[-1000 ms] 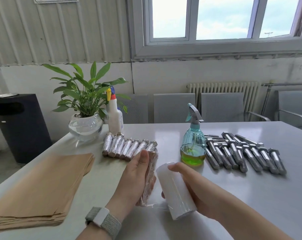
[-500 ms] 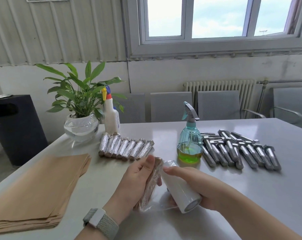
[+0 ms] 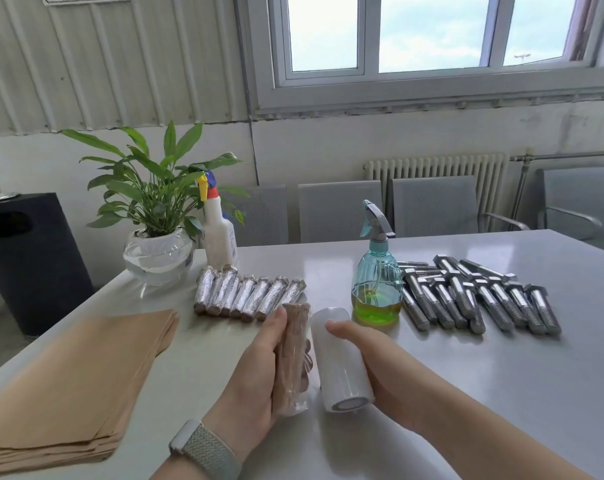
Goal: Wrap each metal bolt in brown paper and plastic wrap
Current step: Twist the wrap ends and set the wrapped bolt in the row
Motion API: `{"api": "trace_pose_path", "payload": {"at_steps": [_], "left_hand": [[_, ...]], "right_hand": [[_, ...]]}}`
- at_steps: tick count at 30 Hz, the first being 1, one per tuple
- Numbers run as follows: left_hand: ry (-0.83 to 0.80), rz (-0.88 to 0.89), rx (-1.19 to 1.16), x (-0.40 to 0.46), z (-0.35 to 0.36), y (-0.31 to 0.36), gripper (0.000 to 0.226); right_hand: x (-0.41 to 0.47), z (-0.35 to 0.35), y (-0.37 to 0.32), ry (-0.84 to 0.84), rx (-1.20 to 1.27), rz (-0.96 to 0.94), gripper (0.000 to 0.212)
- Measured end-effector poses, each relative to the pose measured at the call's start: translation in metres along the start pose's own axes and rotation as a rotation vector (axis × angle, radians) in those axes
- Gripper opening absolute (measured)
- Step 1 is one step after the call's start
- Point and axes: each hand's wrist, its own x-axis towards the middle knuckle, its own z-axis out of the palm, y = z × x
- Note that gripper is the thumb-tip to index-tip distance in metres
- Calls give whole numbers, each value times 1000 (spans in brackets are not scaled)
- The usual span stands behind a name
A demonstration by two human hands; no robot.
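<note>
This looks like a plain break room or meeting room in an industrial building, used as a packing spot. Behind the fingers [image 3: 279, 317], the wall is corrugated metal sheet [image 3: 113, 64] above painted plaster, with a wide window [image 3: 428, 36] and a ribbed radiator [image 3: 435, 168] under it. A row of grey metal chairs [image 3: 338, 211] stands along the far side of the white bench [image 3: 501, 375]. Left of the fingers, off the bench, stands a black bin [image 3: 23, 258]. On the bench beyond the fingers sit a potted plant [image 3: 155, 202], two spray bottles [image 3: 376, 275] and a batch of loose steel bolts [image 3: 480, 296]; a stack of brown paper [image 3: 75, 382] lies to the left.
</note>
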Motion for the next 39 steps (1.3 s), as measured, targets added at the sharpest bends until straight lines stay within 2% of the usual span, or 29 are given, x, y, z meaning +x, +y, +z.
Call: {"api": "trace_pose_path", "payload": {"at_steps": [5, 10, 14, 17, 20, 22, 24, 26, 30, 34, 39], "left_hand": [[-11, 27, -176, -2, 5, 3, 37], [-21, 185, -209, -1, 7, 1, 25], [-66, 257, -176, -2, 6, -5, 27], [6, 361, -25, -3, 5, -5, 28], [83, 440, 1, -6, 10, -7, 30], [102, 402, -61, -8, 12, -10, 36], [75, 215, -179, -8, 10, -9, 50], [34, 83, -283, -7, 8, -8, 46], [113, 167, -210, 0, 9, -12, 32], [141, 240, -179, -2, 12, -14, 37], [37, 149, -190, -4, 13, -8, 57]], "right_hand": [[1, 8, 10, 50, -47, -126, 38], [4, 19, 16, 141, -148, -287, 31], [3, 25, 21, 171, -207, -396, 46], [3, 28, 25, 180, -216, -423, 61], [4, 31, 29, 276, -274, -461, 79], [3, 33, 30, 343, -327, -476, 78], [3, 33, 30, 400, -394, -467, 70], [4, 33, 29, 431, -465, -460, 62], [8, 32, 29, 451, -439, -449, 57], [8, 30, 29, 451, -361, -422, 56], [7, 28, 23, 340, -132, -288, 59]]}}
